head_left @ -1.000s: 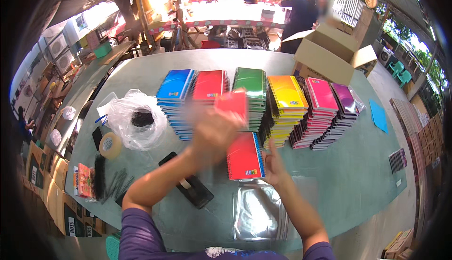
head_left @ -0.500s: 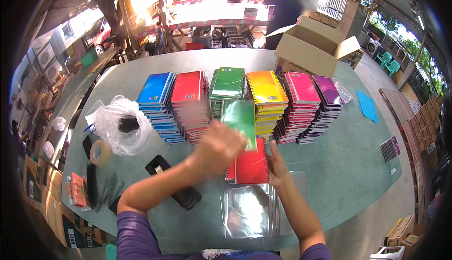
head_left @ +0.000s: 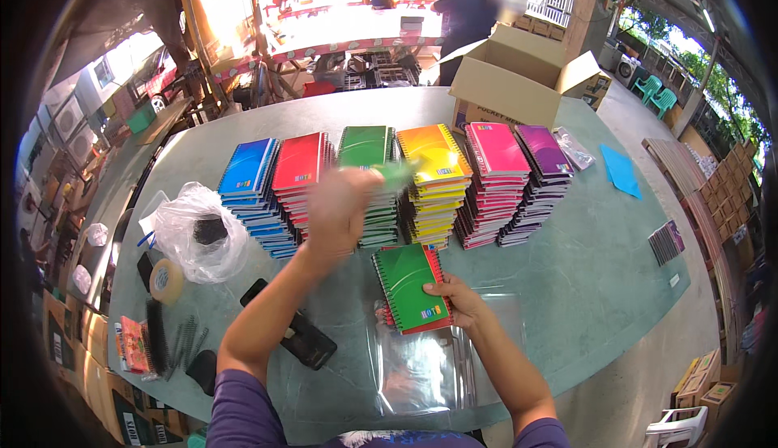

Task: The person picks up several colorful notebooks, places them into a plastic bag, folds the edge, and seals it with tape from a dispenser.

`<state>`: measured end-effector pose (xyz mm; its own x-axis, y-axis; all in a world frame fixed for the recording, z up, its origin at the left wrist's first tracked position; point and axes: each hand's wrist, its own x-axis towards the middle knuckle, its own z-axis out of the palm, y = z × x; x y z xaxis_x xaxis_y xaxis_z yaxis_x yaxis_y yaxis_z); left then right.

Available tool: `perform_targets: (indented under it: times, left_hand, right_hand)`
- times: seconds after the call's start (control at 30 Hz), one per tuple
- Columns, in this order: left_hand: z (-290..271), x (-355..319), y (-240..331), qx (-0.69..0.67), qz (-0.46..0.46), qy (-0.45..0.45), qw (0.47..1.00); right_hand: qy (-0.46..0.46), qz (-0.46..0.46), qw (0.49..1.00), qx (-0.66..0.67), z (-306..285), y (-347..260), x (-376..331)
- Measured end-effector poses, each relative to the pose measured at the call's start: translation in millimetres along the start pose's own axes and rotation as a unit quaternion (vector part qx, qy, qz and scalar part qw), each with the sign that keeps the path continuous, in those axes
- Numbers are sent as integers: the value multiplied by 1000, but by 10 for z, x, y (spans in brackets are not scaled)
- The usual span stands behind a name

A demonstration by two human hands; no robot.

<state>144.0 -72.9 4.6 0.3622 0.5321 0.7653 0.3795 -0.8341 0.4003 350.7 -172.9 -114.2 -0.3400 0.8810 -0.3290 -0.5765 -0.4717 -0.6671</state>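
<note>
My right hand (head_left: 459, 298) grips a small pile of spiral notebooks, its thumb on the cover of the top green notebook (head_left: 412, 286). Red notebook edges show beneath that one. Blurred by motion, my left hand (head_left: 340, 209) is in front of the green notebook stack (head_left: 365, 144). A smeared green notebook (head_left: 394, 175) is at its fingertips, overlapping the edge of the yellow notebook stack (head_left: 438, 152). Blue (head_left: 247, 166), red (head_left: 298, 160), pink (head_left: 497, 148) and purple (head_left: 543, 152) notebook stacks complete the row. Clear plastic sleeves (head_left: 421, 375) lie below my right hand.
An open cardboard box (head_left: 502, 95) stands behind the stacks. Left on the table (head_left: 583, 302) are a white plastic bag (head_left: 198, 233), a tape roll (head_left: 167, 281), black spiral coils (head_left: 158, 338) and a black phone-like object (head_left: 308, 342). A blue sheet (head_left: 621, 172) lies right. A person (head_left: 470, 22) stands beyond.
The green notebook my left hand was bringing down now lies on the red ones in my right hand. My left hand has moved up and away to the green stack.
</note>
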Motion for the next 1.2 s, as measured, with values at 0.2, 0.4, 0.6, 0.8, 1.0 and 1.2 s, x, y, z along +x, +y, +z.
perform_targets:
  times: [0.2,0.4,0.6,0.8,1.0,1.2]
  left_hand:
    - [505,-217,89,-243,64,-356,900]
    - [848,-236,306,-203,101,-387,894]
    - [784,-89,693,-270,27,-359,893]
    - [201,326,1351,-110,159,-109,975]
    - [443,-68,1641,101,145,-132,975]
    - [1271,-111,1174,64,162,-158,972]
  right_hand:
    - [-126,41,976,174,-306,106,-195]
    - [-120,-32,990,61,-394,9,-594]
    - [-237,-39,927,288,-559,27,-697]
    - [-230,-68,897,372,-660,-24,-768]
    - [14,-62,971,231,-586,-194,-931]
    - [-45,-88,975,200,-855,-292,-791]
